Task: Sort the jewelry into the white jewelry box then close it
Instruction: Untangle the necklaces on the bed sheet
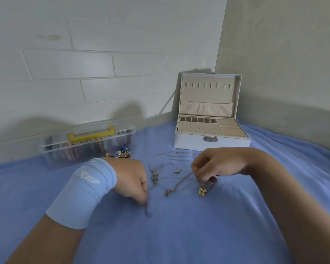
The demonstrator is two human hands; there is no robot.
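Blue blanket (179, 235); left hand (131, 180) pinches grey chain (151, 187), right hand (215, 166) pinches gold-pendant necklace (202, 191), probably to untangle; white jewelry box (194, 142) open beyond right hand.

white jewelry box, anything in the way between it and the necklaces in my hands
Nothing visible blocks the way. The white jewelry box stands open beyond the right hand, which pinches the gold pendant necklace; the left hand pinches a thin chain. Only loose chains lie flat on the blanket between.

left hand (133, 180): fingers (141, 196) pinched downward | right hand (215, 168): fingers pinched downward
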